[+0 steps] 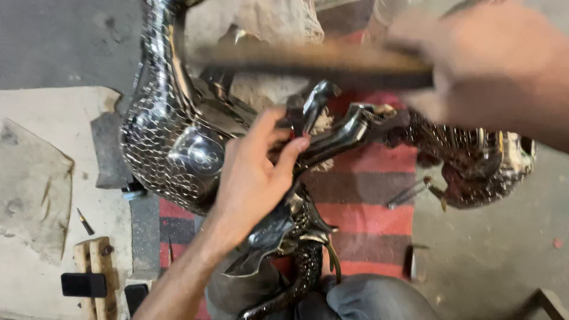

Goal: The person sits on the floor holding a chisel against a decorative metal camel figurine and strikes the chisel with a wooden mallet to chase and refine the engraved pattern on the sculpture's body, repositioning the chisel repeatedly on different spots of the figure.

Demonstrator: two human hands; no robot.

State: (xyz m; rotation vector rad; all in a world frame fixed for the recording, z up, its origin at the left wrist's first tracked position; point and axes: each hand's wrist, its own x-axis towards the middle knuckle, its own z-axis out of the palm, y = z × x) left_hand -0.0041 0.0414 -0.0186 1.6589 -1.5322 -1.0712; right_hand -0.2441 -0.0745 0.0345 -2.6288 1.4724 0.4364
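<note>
A shiny, scale-textured metal sculpture (178,136) on a red striped rug (367,195) is gripped by the left hand (252,172), fingers curled on a smooth limb. A blurred wooden-handled tool (308,62) is clasped in the right hand (474,59).

A: Location type?
B: Metalwork workshop. Bare concrete floor (498,261), striped rug (367,207) as work surface, chrome scaled sculpture (178,136) on it, loose chisel (85,221), wooden mallets (95,266), scrap metal block (109,151).

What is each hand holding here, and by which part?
The right hand grips a blurred hammer-like tool at its handle end. The left hand steadies the shiny scaled metal sculpture at its middle.
</note>
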